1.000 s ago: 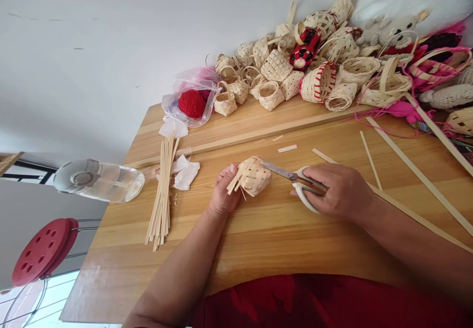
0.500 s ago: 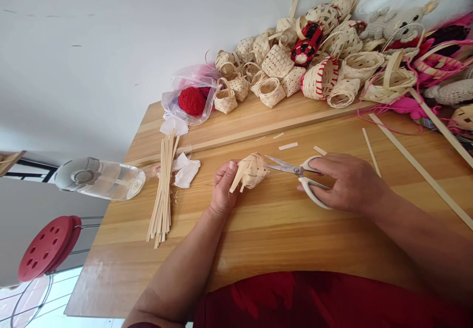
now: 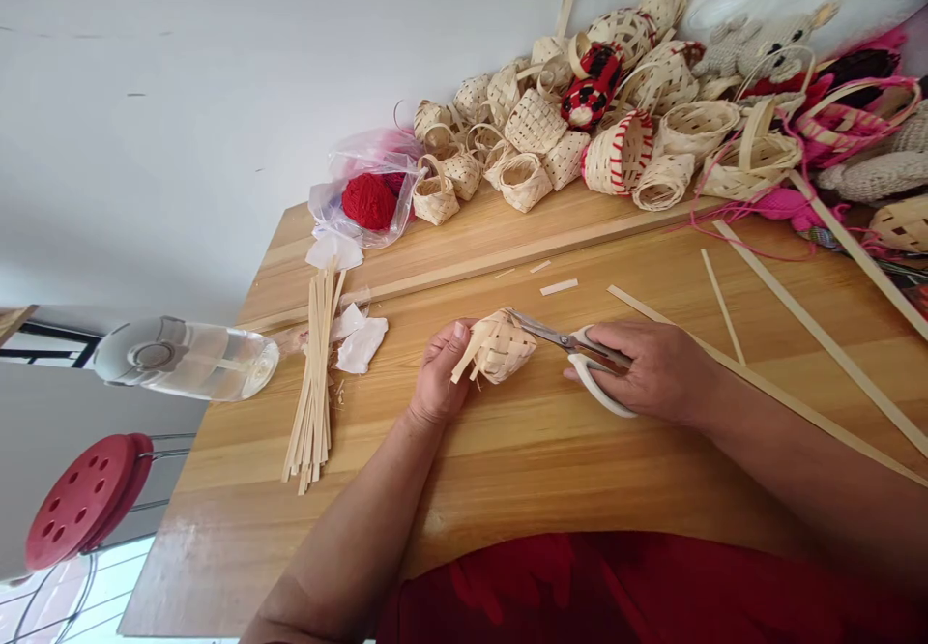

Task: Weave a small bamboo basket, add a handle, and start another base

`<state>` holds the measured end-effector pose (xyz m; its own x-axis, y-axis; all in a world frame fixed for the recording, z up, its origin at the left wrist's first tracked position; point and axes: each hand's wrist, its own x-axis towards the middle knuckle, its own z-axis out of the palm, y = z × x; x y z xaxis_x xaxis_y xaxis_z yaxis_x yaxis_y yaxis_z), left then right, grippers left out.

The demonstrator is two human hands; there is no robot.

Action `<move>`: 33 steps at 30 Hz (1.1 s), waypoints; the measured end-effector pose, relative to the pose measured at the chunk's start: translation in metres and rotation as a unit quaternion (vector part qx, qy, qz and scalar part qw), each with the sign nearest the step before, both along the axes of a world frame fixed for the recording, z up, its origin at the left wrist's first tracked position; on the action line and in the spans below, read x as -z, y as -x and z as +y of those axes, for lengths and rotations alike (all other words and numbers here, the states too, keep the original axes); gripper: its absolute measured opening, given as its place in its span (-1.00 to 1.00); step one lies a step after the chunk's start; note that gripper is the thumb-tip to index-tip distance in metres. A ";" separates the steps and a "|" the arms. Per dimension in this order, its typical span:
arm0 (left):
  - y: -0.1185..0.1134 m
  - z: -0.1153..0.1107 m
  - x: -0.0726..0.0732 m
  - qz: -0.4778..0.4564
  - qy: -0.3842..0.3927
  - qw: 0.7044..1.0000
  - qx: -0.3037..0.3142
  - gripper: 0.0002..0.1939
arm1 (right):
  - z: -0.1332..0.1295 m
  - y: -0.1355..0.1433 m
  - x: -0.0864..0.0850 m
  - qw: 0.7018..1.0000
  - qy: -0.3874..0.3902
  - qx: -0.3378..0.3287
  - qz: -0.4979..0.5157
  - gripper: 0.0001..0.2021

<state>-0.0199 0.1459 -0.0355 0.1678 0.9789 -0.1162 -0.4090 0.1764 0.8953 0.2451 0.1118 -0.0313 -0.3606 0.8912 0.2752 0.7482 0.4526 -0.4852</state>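
My left hand is closed on a small woven basket of pale flat strips, held just over the table. Loose strip ends stick out of its left side, near my thumb. In my right hand is a pair of scissors with white handles, fingers through the loops. The blades look nearly closed, and their tips meet the upper edge of the basket. Whether a strip lies between them I cannot tell. Short strip offcuts lie on the table behind the scissors.
A bundle of flat strips lies left of my left hand, beside crumpled white paper and a water bottle. Many woven baskets and red yarn line the wall. Long strips lie at right; red stools stand at left.
The scissors have moved left to the basket's upper edge, and their blades have come closer together. The basket has turned a little in my left hand. The whole view has shifted slightly.
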 end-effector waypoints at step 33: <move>0.005 0.007 0.014 -0.028 0.032 0.998 -0.034 -0.67 | -0.001 0.002 0.001 0.998 0.055 -0.002 -0.007 -0.60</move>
<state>-0.0247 0.1525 -0.0491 0.1084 0.9793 -0.1710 -0.4721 0.2021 0.8581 0.2434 0.1104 -0.0320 -0.3668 0.9145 0.1706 0.7534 0.3996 -0.5222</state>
